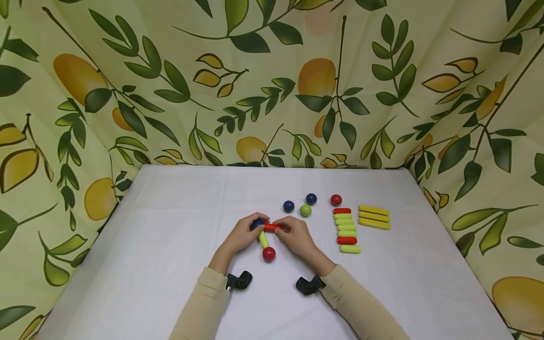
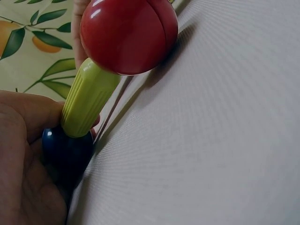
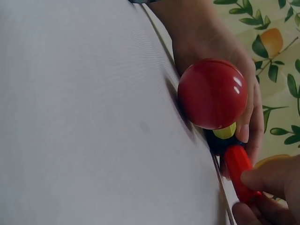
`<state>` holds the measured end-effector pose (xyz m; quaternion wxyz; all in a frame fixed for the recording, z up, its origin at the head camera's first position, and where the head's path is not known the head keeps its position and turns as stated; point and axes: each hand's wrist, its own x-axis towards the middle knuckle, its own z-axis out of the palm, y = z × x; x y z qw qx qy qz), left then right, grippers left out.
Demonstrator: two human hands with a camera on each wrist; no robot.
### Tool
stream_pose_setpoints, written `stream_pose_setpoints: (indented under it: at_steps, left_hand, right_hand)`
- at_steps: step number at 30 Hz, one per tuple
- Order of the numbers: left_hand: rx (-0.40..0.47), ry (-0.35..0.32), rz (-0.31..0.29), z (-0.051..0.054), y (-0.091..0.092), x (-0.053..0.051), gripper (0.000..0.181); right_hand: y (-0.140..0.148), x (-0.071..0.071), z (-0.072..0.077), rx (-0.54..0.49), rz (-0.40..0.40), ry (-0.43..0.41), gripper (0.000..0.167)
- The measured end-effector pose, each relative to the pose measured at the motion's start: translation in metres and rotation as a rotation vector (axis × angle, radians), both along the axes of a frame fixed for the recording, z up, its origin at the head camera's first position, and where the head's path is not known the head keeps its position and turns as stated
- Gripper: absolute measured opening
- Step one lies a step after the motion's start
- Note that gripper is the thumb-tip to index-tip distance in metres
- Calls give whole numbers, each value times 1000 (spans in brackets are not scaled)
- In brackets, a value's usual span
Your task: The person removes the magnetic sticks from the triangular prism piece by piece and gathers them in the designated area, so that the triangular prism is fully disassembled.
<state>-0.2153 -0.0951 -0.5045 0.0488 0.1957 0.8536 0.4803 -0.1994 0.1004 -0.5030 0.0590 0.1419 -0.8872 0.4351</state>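
Note:
My left hand (image 1: 242,233) grips a dark blue ball (image 2: 68,149), its fingers curled round it. From that ball a short light-green rod (image 2: 90,99) runs toward me, with a red ball (image 1: 268,254) on its near end. My right hand (image 1: 296,234) pinches a short red rod (image 3: 240,171) between thumb and fingers. The red rod's left end meets the blue ball; whether it is seated in the ball cannot be told. Part of the blue ball is hidden behind the left fingers.
Beyond the hands lie two blue balls (image 1: 288,206), a green ball (image 1: 305,210) and another red ball (image 1: 336,200). To the right is a column of short green and red rods (image 1: 347,233), beside three longer yellow rods (image 1: 374,217). A patterned curtain (image 1: 272,94) borders the white table (image 1: 140,264).

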Motion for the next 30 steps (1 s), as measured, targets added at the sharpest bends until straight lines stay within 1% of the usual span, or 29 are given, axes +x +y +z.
stream_pose_setpoints:
  at_steps: [2, 4, 7, 12, 15, 22, 26, 28, 30]
  left_hand:
    - [-2, -10, -1, 0, 0, 0, 25]
    - [-3, -18, -4, 1, -1, 0, 25]
    - [2, -23, -8, 1, -2, 0, 25]
    - [8, -21, -23, 1, -2, -2, 24]
    - [10, -22, -26, 1, -2, -2, 25]
    - [19, -4, -23, -1, -2, -1, 25]
    - [23, -14, -15, -2, -1, -1, 24]
    - [22, -23, -10, -2, -1, -1, 25]
    - [22, -26, -5, -2, 0, -1, 25]
  right_hand:
    - [1, 1, 2, 6, -29, 27, 19]
    - [3, 3, 6, 11, -52, 37, 19]
    - [8, 5, 12, 7, -64, 4, 20]
    - [20, 13, 19, -33, -69, -86, 21]
    - [31, 21, 20, -54, -76, -118, 21]
    - [63, 41, 24, -50, -72, -120, 22]
    - [83, 53, 27, -48, -96, -169, 23]
    - [94, 59, 27, -35, -123, -174, 23]
    - [104, 65, 28, -27, -138, -156, 22]
